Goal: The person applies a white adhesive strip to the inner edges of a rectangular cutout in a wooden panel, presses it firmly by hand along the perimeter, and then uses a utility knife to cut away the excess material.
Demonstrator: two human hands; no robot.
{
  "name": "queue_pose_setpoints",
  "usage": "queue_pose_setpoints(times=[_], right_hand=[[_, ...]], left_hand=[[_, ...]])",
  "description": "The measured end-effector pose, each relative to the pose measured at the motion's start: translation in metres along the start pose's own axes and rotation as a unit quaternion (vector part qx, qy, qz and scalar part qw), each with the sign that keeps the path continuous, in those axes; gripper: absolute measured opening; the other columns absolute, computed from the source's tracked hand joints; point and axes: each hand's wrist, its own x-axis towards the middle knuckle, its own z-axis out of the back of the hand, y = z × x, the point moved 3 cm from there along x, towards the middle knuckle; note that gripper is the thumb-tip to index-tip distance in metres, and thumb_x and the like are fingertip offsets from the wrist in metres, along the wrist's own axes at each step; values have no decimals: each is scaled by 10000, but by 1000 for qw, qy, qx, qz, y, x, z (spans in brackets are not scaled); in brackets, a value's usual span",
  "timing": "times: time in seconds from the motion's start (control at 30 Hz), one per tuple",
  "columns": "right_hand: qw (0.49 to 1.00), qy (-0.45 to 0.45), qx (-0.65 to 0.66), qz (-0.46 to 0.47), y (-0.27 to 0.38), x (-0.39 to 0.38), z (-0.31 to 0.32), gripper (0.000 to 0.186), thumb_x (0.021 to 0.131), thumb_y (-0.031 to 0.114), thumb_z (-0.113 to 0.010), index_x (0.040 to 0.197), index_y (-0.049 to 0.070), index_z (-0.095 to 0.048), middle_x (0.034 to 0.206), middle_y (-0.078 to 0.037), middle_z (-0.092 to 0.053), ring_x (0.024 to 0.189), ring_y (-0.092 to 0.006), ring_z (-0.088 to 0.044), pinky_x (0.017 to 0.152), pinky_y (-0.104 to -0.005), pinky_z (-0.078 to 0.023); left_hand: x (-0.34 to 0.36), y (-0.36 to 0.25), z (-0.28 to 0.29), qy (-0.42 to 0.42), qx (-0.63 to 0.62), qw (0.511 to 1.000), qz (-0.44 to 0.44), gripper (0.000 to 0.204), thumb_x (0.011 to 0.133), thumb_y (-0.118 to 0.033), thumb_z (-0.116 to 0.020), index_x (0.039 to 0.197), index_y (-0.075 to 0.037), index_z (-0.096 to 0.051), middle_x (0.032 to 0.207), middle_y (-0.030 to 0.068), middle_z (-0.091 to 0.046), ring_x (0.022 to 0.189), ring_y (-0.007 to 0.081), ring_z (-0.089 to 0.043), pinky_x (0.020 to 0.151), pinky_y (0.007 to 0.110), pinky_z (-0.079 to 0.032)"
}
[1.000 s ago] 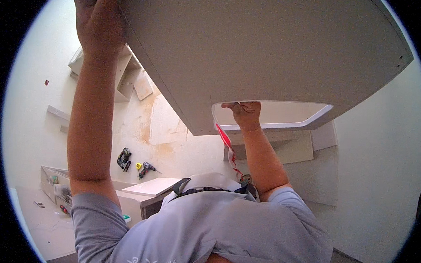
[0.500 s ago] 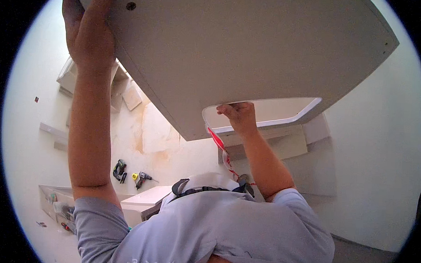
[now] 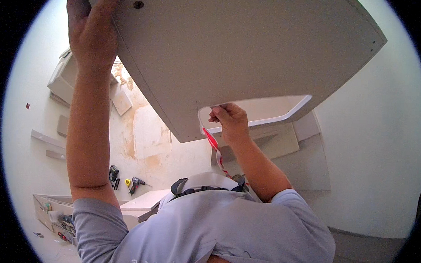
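Grey panel point(image 3: 250, 45) filled the upper view, tilted. White-rimmed cutout point(image 3: 291, 115) sat near its lower edge. Left hand point(image 3: 93, 39) grasped the panel's left edge. Right hand point(image 3: 234, 123) was at the cutout, fingers curled by the upper rim — could not tell whether they gripped it. Red-and-white strip point(image 3: 210, 138) hung at the cutout's left end. Drill point(image 3: 136, 184) lay lower left — well apart. Dark fitting point(image 3: 139, 4) showed beside the left hand.
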Motion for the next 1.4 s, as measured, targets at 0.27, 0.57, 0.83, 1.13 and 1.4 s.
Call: queue_pose_setpoints(times=[0.27,0.57,0.83,1.13,1.4], right_hand=[[987,42,133,-80,20,-19,1,347,916,-1,-610,1261,-33,-635,1183,-195,-680,1074,-280,-676,937,-402,-552],[914,72,358,-179,45,-26,-22,494,858,34,-585,1337,-79,-547,1371,-268,-583,1330,-373,-547,1083,-462,-452],[927,33,329,-178,59,-34,-23,494,872,77,-554,1350,-43,-539,1363,-224,-590,1337,-305,-522,1080,-473,-417],[932,81,301,-183,41,-25,-39,398,883,74,-583,1277,17,-579,1249,-122,-666,1127,-207,-626,946,-380,-489],[873,48,452,-174,70,-39,-51,469,833,64,-545,1278,-79,-586,1240,-206,-688,806,-204,-692,792,-352,-563]], left_hand=[[0,6,8,2,1,1000,-6,596,918,-254,-689,1456,-73,-507,1360,123,-588,1200,254,-567,1053,391,-438],[13,6,7,-1,14,1000,-14,561,931,-237,-692,1442,-65,-538,1370,110,-610,1216,239,-571,1087,369,-412],[22,7,10,24,-5,1000,-10,536,934,-168,-681,1434,-39,-534,1371,137,-602,1226,254,-561,1099,383,-395],[23,-5,18,35,-2,999,-38,500,978,-219,-654,1434,-67,-514,1364,141,-595,1233,259,-566,1057,407,-438],[48,-29,38,48,88,994,-51,553,956,-290,-664,1441,-72,-512,1381,152,-584,1239,280,-558,1098,450,-413]])
